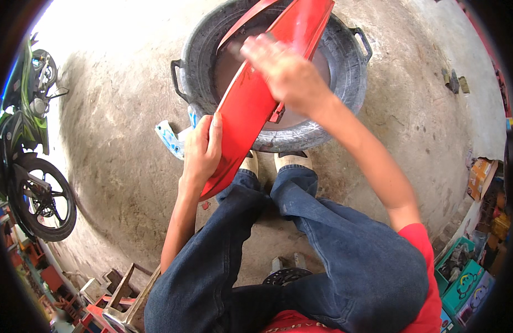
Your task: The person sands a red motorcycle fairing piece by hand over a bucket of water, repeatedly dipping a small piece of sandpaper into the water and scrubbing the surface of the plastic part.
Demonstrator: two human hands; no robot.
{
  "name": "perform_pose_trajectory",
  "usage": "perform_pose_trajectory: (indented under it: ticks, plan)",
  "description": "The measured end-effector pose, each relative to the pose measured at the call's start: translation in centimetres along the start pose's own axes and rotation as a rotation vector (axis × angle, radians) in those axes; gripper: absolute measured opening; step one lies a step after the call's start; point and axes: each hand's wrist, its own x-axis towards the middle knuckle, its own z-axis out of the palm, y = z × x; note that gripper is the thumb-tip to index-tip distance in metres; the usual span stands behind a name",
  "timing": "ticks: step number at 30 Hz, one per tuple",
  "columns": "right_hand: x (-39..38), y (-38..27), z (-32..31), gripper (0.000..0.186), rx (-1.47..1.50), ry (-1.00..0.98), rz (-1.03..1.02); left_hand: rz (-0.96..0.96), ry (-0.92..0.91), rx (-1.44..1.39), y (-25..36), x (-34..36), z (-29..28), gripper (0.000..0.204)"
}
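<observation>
My left hand (202, 150) grips the near end of a long red curved panel (245, 111), thumb along its surface, the panel tilted up across a large dark basin (351, 77) of murky liquid. My right hand (287, 75) is over the panel's upper part, fingers blurred by motion; whether anything is under them I cannot make out. Another thin red strip (241, 22) lies over the basin's back. A white piece with blue markings (169, 139) is on the floor by the basin's left.
My shoes (292, 160) are just before the basin on the concrete floor (112, 155). A motorbike (34, 183) stands at the left. Wooden and metal items (123, 299) are at lower left. Boxes (462, 277) and clutter line the right edge. A round metal part (287, 275) is below my legs.
</observation>
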Motion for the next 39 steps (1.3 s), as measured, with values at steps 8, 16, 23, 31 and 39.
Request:
perform_pose_trajectory:
  ticks: [8, 16, 23, 31, 39]
  plan:
    - [-2.1, -2.8, 0.7, 0.044, 0.124, -0.056, -0.054, 0.076, 0.031, 0.019, -2.9, -2.0, 1.2, 0.030]
    - [-3.0, -1.8, 2.1, 0.043, 0.143, -0.088, -0.068, -0.005, 0.014, 0.026, -3.5, -2.7, 1.1, 0.032]
    - [-4.9, 2.1, 3.2, 0.048, -0.030, 0.035, 0.186, -0.022, 0.003, 0.005, -4.0, -2.7, 1.8, 0.033]
    - [-4.4, 3.6, 3.0, 0.050, 0.036, -0.066, 0.149, -0.082, 0.006, 0.334, -2.6, -3.0, 2.0, 0.032]
    - [-5.3, -2.5, 3.0, 0.051, 0.203, -0.182, -0.079, 0.260, 0.244, 0.484, -2.2, -0.3, 3.3, 0.033]
